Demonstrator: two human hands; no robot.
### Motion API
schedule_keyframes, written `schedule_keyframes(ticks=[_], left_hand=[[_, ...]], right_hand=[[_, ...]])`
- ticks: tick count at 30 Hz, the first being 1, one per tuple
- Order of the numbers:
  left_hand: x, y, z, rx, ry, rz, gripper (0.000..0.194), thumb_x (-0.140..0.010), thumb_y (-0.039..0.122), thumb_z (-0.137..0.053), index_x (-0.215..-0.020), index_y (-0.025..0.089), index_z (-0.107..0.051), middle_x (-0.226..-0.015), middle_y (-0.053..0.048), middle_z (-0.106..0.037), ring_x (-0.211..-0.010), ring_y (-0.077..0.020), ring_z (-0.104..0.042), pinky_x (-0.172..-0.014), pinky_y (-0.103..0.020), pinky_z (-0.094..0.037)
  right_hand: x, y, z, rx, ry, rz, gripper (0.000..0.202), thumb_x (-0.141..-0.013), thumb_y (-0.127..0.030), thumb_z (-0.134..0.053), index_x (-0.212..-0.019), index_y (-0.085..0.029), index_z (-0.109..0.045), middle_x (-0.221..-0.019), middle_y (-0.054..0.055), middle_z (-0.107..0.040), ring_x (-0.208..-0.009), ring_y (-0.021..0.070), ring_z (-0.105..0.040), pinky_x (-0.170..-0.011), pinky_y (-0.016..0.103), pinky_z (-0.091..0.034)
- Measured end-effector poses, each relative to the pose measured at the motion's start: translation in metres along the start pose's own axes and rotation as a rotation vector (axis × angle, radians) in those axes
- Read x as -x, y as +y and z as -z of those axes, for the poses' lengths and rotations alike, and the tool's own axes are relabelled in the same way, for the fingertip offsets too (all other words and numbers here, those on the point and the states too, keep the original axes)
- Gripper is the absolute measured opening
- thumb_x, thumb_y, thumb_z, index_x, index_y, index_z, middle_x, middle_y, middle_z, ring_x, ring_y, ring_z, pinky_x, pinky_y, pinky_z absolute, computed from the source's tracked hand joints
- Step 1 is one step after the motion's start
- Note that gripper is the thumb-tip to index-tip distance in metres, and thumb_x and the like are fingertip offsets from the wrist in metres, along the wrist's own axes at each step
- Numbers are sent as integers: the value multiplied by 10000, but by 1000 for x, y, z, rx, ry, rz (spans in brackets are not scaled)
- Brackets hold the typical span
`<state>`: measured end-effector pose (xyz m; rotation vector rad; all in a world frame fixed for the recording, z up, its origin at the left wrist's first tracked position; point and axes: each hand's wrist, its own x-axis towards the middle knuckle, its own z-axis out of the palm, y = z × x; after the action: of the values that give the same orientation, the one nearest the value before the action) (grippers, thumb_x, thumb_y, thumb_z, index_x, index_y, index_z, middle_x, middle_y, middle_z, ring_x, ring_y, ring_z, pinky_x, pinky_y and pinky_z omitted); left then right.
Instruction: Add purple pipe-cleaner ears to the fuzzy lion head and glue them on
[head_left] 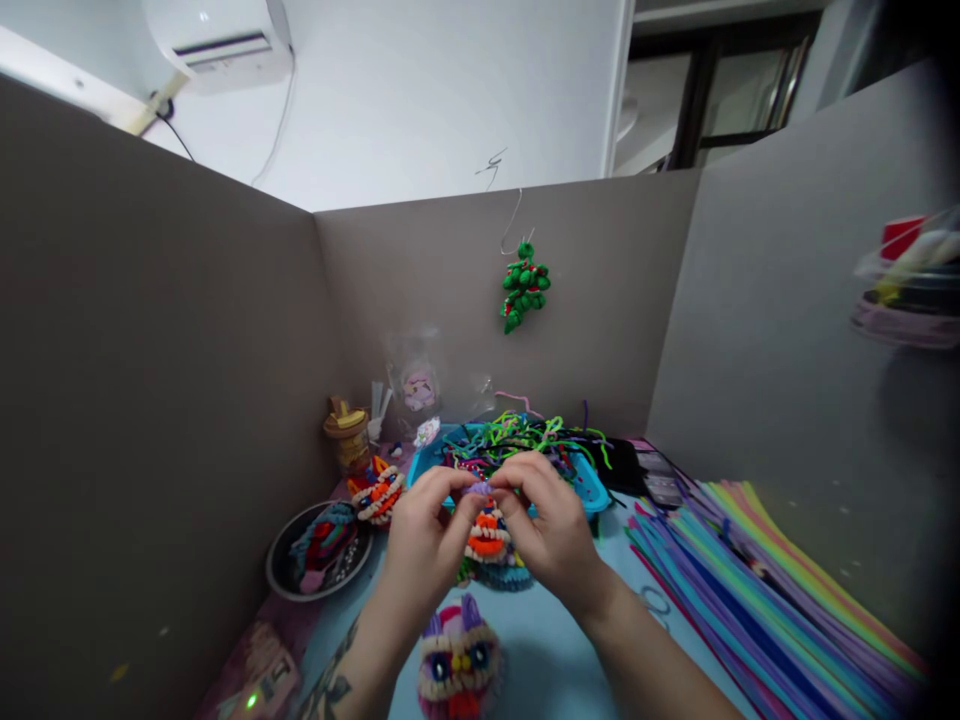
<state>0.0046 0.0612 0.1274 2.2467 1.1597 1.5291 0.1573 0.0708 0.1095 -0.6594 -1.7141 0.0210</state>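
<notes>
Between my fingertips is a small purple pipe-cleaner piece (478,489), pinched from both sides above the table. My left hand (429,515) holds its left end, with thumb and forefinger together. On the other end, my right hand (546,520) is closed in the same kind of pinch. Just behind and below the hands sits an orange, cream and blue fuzzy figure (489,545), partly covered by them. Nearer to me stands a pipe-cleaner owl-like figure (459,660) with purple ears, dark eyes and a yellow beak.
A blue basket (596,490) of tangled pipe-cleaner scraps stands behind my hands. Long coloured pipe cleaners (757,590) lie at right. At left are a metal bowl (281,580), another striped figure (377,492) and a lidded jar (349,440). A green ornament (524,288) hangs on the grey partition (420,270).
</notes>
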Motion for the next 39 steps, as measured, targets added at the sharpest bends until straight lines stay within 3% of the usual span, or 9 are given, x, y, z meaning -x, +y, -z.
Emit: schedule_keyframes(ticks=[13,19,28,39], left_hand=[[3,1,-2,60,76,-153,80,-837,125,-586,-794,183,-619,-741,-6,-635,-682,-127,-586,-597,-211,-460],[3,-5,-4,33,70,-142,148,-810,139,-634,-949,191,-646,-889,-43,-670,-779,-151,-627,-595,-216,-496],[6,-5,-2,-58,173,-319,127,-835,78,-587,-859,188,-645,-808,-35,-677,-758,-147,-640,-697,-241,-524],[8,-9,1,-184,225,-561,151,-873,92,-524,-954,180,-616,-825,-60,-681,-758,-153,-626,-700,-262,-523]], right_hand=[[-1,-6,0,-25,-15,-10,139,-872,-103,-464,-815,-198,-550,-794,41,-562,-775,185,-544,-675,310,-457],[-2,-7,1,-49,5,-87,148,-884,-101,-460,-794,-190,-535,-795,35,-538,-758,168,-528,-662,289,-438],[-2,-9,1,-65,-52,-15,132,-881,-93,-454,-839,-196,-525,-816,36,-531,-789,176,-521,-688,295,-436],[1,-16,-2,-148,-72,15,146,-897,-78,-428,-846,-198,-495,-819,22,-496,-785,155,-489,-697,275,-415]])
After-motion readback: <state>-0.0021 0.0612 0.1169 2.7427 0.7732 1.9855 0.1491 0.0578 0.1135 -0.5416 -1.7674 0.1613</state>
